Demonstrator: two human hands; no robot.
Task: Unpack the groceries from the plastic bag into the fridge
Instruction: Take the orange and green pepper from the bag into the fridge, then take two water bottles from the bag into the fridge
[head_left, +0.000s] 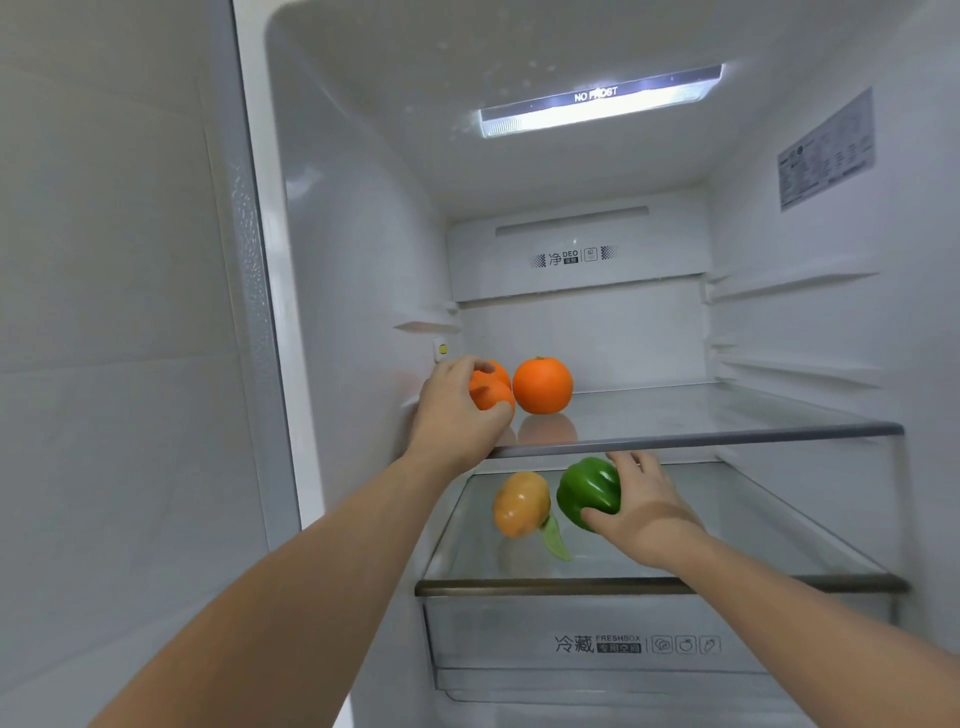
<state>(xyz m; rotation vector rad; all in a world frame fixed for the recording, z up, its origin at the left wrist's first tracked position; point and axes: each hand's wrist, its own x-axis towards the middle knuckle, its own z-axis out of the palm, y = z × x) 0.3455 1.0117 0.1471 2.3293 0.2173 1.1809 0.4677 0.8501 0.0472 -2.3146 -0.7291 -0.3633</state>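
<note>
Both my arms reach into the open fridge. My left hand (457, 410) is closed around an orange (491, 392) at the left end of the upper glass shelf (727, 421). A second orange (543, 385) rests on that shelf just to the right, close to the held one. My right hand (644, 506) grips a green bell pepper (589, 491) just above the lower glass shelf (727, 530). A yellow-orange pepper (521, 504) with a green leaf lies on the lower shelf, left of the green one. The plastic bag is out of view.
A clear crisper drawer (597, 644) sits under the lower shelf. The fridge's left wall (353, 312) is close to my left hand. Both shelves have free glass to the right. A light strip (597, 104) glows on the ceiling.
</note>
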